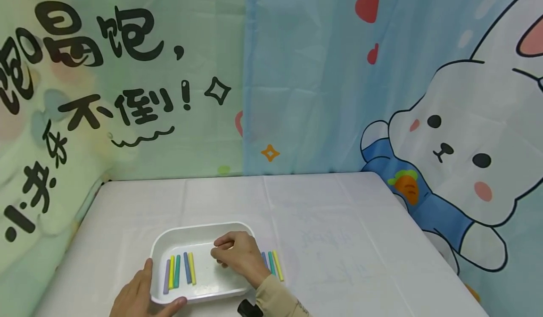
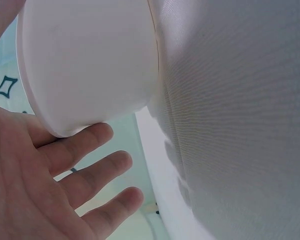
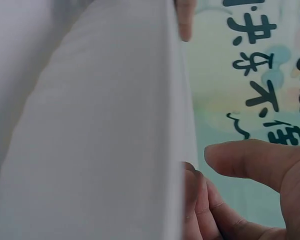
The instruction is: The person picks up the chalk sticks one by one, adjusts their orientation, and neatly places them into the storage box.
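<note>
A white tray [image 1: 203, 230] holds several thin coloured sticks that look like chalk [image 1: 177, 271], lying in its left half in purple, yellow, green and blue. At the tray's front-left corner is my left hand [image 1: 140, 291], thumb along the near side and fingers at the left side. The left wrist view shows the fingers [image 2: 82, 180] spread and fairly straight, one touching the rim. My right hand [image 1: 242, 255] hovers over the tray's right half with loosely bent fingers. Its thumb [image 3: 250, 157] stands apart from the fingers, with nothing visible between. The tray wall partly hides those fingertips.
Several more chalk-like sticks [image 1: 277, 265] lie on the white-covered table [image 1: 339, 241] just right of the tray, partly behind the right wrist. A black object [image 1: 249, 309] is beside the right sleeve. Printed curtains [image 1: 297, 95] hang behind the table.
</note>
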`<state>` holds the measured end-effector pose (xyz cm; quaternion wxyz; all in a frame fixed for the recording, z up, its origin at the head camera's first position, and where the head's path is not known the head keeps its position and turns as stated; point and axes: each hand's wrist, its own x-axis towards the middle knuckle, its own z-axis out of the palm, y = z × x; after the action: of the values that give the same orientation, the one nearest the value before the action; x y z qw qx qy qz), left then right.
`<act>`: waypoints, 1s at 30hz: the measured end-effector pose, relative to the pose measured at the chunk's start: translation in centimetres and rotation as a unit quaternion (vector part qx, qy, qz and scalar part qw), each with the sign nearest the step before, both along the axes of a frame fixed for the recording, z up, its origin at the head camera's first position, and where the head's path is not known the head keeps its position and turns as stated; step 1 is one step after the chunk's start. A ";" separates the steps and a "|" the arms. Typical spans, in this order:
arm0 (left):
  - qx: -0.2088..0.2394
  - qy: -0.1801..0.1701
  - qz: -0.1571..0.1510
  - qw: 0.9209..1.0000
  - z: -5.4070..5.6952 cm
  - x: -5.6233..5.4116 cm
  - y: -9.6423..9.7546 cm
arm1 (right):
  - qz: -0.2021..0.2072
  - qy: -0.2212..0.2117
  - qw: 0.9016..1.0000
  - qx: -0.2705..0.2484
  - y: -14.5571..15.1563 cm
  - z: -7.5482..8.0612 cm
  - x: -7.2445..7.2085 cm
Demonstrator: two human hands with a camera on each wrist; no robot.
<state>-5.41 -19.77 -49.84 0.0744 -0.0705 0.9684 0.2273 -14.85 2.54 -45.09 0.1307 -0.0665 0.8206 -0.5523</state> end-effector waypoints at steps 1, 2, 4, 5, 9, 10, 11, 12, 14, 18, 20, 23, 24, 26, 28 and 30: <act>0.001 -0.003 0.001 1.000 0.0 0.0 0.0 | -0.001 0.001 1.000 -0.002 0.2 0.2 0.0; 0.002 -0.004 0.001 1.000 0.0 0.0 0.0 | -0.004 0.002 1.000 -0.005 0.4 0.3 0.0; 0.004 0.000 0.000 1.000 0.1 0.0 0.0 | -0.004 0.008 1.000 -0.012 0.7 0.6 -0.1; 0.005 0.002 0.000 1.000 0.1 0.0 0.0 | -0.004 0.008 1.000 -0.014 0.9 0.7 -0.1; 0.003 0.006 -0.001 1.000 0.2 0.1 0.1 | -0.005 0.013 1.000 -0.023 1.6 1.1 -0.1; 0.002 0.004 -0.001 1.000 0.2 0.1 0.1 | -0.005 0.013 1.000 -0.020 1.8 1.1 -0.1; 0.001 0.002 0.000 1.000 0.2 0.1 0.1 | -0.006 0.013 1.000 -0.017 2.0 1.2 0.0; 0.001 0.000 0.000 1.000 0.2 0.1 0.1 | -0.006 0.014 1.000 -0.014 2.2 1.3 0.0; 0.002 0.001 -0.001 1.000 0.2 0.1 0.1 | -0.008 0.018 1.000 -0.008 2.5 1.3 0.0; 0.005 -0.003 -0.003 1.000 0.1 0.0 0.0 | -0.014 0.023 1.000 -0.012 3.3 1.3 -0.1; 0.005 -0.008 -0.003 1.000 0.1 0.0 0.0 | -0.016 0.023 0.999 -0.014 3.8 1.4 -0.1; 0.006 -0.012 -0.003 1.000 0.2 0.0 0.0 | -0.022 0.022 0.999 -0.015 4.5 1.4 -0.1; 0.006 -0.014 -0.003 1.000 0.2 0.0 0.0 | -0.025 0.022 0.999 -0.014 4.8 1.4 -0.2; 0.006 -0.012 -0.004 1.000 0.2 0.0 0.0 | -0.031 0.021 0.999 -0.015 5.3 1.3 -0.2; 0.004 -0.008 -0.005 1.000 0.1 0.1 0.0 | -0.036 0.024 0.999 -0.016 5.8 1.2 -0.4; 0.002 -0.002 -0.005 1.000 0.0 0.1 0.0 | -0.042 0.021 0.999 -0.013 6.4 1.2 -0.5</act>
<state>-5.29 -19.81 -49.85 0.0775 -0.0659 0.9681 0.2289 -15.35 8.91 -43.93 0.0893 -0.0458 0.8179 -0.5666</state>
